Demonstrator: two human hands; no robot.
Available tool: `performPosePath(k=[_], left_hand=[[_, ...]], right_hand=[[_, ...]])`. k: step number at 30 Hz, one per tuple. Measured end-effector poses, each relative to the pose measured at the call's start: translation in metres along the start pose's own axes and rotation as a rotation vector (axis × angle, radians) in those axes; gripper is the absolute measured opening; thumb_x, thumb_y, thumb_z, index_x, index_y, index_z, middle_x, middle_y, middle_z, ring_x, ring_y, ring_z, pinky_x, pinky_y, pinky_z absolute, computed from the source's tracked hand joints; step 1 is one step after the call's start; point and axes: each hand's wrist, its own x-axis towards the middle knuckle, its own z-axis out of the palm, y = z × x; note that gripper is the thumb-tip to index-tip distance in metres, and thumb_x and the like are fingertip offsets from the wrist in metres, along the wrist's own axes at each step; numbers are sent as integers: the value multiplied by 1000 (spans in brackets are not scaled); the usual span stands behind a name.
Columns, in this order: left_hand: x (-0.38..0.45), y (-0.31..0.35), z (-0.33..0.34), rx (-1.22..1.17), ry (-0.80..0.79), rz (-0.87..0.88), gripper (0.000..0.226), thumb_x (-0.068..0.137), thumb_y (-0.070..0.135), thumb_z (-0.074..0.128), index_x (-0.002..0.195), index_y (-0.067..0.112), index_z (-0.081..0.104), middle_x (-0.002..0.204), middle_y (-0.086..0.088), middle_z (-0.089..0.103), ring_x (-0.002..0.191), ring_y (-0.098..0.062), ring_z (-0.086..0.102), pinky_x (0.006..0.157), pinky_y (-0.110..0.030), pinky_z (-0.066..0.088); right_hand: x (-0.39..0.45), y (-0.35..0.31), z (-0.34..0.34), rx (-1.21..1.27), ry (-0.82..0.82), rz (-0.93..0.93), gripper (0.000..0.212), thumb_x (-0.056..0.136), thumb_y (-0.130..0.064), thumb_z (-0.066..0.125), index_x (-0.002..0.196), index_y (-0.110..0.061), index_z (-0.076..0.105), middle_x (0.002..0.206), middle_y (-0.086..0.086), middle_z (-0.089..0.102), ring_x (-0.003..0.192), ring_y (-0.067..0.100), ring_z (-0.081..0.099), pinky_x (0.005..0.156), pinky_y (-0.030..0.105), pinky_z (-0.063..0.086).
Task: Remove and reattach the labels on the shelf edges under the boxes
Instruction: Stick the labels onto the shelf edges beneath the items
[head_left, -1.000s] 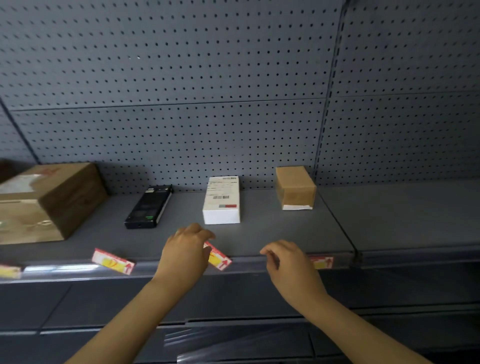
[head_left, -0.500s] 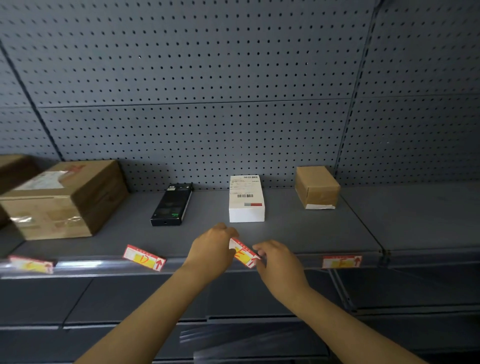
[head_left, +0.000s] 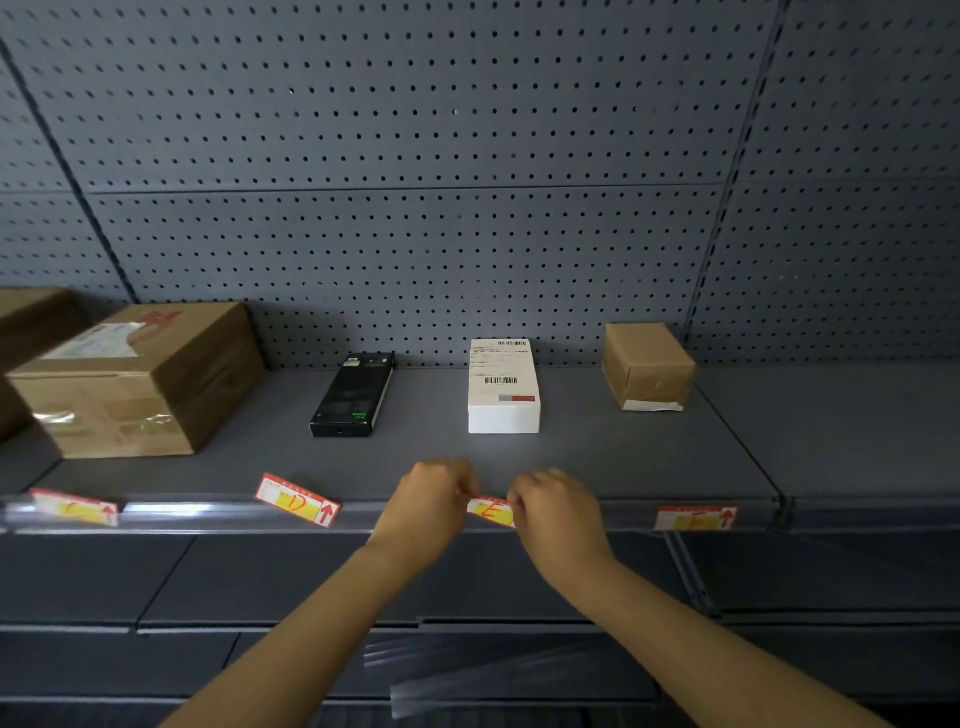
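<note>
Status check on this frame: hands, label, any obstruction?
Left hand and right hand both pinch the E label at the shelf edge. Nothing blocking.

body: two bare forearms | left hand (head_left: 426, 506): no glove, ring or watch | right hand (head_left: 558, 512): same | sleeves: none in view

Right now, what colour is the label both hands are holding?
Red-bordered label with a yellow middle and a red letter E; head view.

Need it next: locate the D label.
The D label sits tilted on the shelf edge, left of both hands, below the black box.
</note>
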Motion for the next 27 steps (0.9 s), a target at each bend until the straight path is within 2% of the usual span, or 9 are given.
performPosePath(k=[5, 9, 15, 20, 27], left_hand=[[3, -2, 2, -70, -4, -9, 21, 86, 4, 56, 85, 18, 71, 91, 0, 72, 80, -18, 66, 74, -27, 54], [3, -4, 3, -82, -19, -43, 21, 85, 2, 55, 84, 16, 71, 89, -4, 71, 83, -23, 67, 77, -31, 56], [-4, -1, 13, 90, -19, -10, 23, 89, 2, 50, 97, 13, 69, 106, -9, 66, 93, -29, 64, 81, -35, 52], [-9, -2, 20, 196, -27, 45, 26, 89, -2, 50, 106, 11, 64, 112, -9, 58, 94, -29, 63, 78, -30, 48], [-9, -4, 19, 195, -25, 80, 22, 92, 5, 53, 108, 14, 66, 111, -7, 59, 94, -25, 63, 79, -28, 49]], right_hand=[[7, 11, -5, 37, -10, -106, 18, 90, -13, 55, 103, -14, 67, 103, 4, 66, 97, 19, 55, 81, 30, 47], [8, 12, -6, -7, -26, -194, 19, 90, -11, 53, 103, -14, 68, 101, 5, 65, 95, 20, 55, 79, 31, 46], [8, 15, -4, -76, -55, -233, 21, 90, -10, 52, 103, -16, 69, 98, 4, 63, 93, 21, 55, 76, 30, 46], [0, 8, 4, -120, -104, -193, 22, 85, 1, 54, 100, -12, 63, 101, 6, 57, 95, 22, 53, 69, 32, 47], [-3, 15, 4, -3, -18, -150, 20, 92, -11, 52, 107, -16, 65, 105, 1, 62, 98, 17, 54, 73, 29, 50]])
